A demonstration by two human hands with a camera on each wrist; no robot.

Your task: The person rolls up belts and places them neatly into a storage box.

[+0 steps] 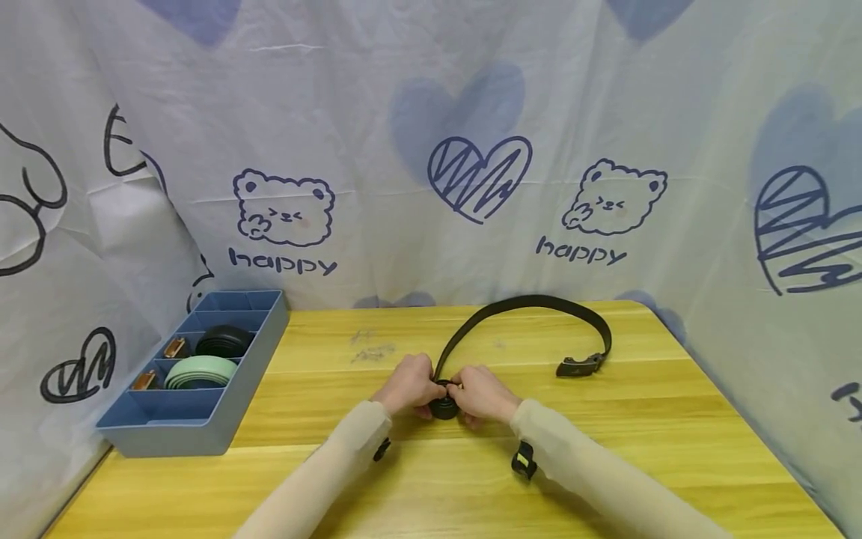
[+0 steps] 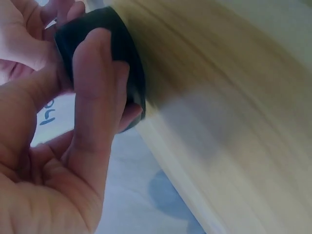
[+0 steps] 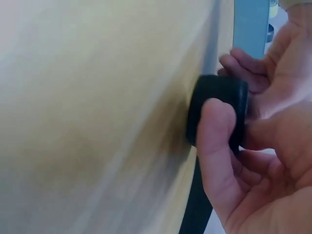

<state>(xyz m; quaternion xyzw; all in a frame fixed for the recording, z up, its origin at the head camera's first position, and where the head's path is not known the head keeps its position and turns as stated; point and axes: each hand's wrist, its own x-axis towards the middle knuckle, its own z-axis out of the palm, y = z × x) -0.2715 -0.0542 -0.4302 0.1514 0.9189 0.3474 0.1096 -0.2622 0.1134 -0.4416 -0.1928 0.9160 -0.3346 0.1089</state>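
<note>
A black belt point(image 1: 539, 301) is partly wound into a small coil at mid-table, and its loose length arcs back and to the right, ending in a dark buckle point(image 1: 576, 367). My left hand point(image 1: 408, 385) grips the coil from the left, fingers curled round its outer side. From the right, my right hand point(image 1: 482, 393) holds the same coil, thumb and fingers pinching it. Both wrist views show the wound part, with the left fingers point(image 2: 92, 83) and the right fingers point(image 3: 217, 136) pressed against its outside. The hands partly hide the coil.
At the left stands a blue-grey divided box point(image 1: 252, 404). Its compartments hold a rolled black belt point(image 1: 224, 341) and a rolled mint-green belt point(image 1: 200, 370), each beside a gold-coloured buckle. Behind the wooden table point(image 1: 606, 464) hangs a white printed cloth point(image 1: 404, 247).
</note>
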